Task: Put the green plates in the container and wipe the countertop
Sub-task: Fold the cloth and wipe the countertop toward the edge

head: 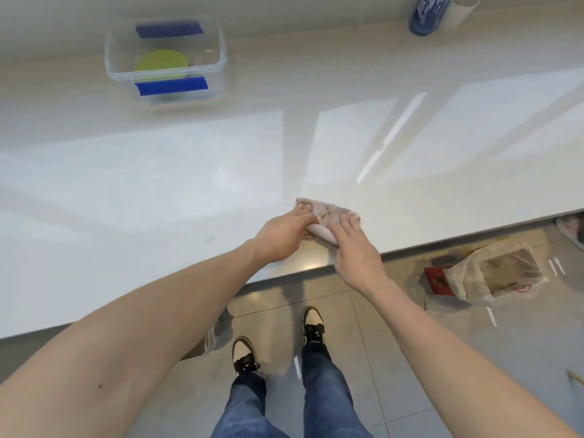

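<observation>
Both hands, left hand [286,230] and right hand [354,248], gripping cloth [328,216] near countertop [158,184] front edge; green plates [161,63] already in container [218,55] farther back; wiping apparently outstanding.

The pale glossy countertop [158,172] carries a clear container [218,58], a folded cloth [328,214] and a blue bottle [425,14]
</observation>
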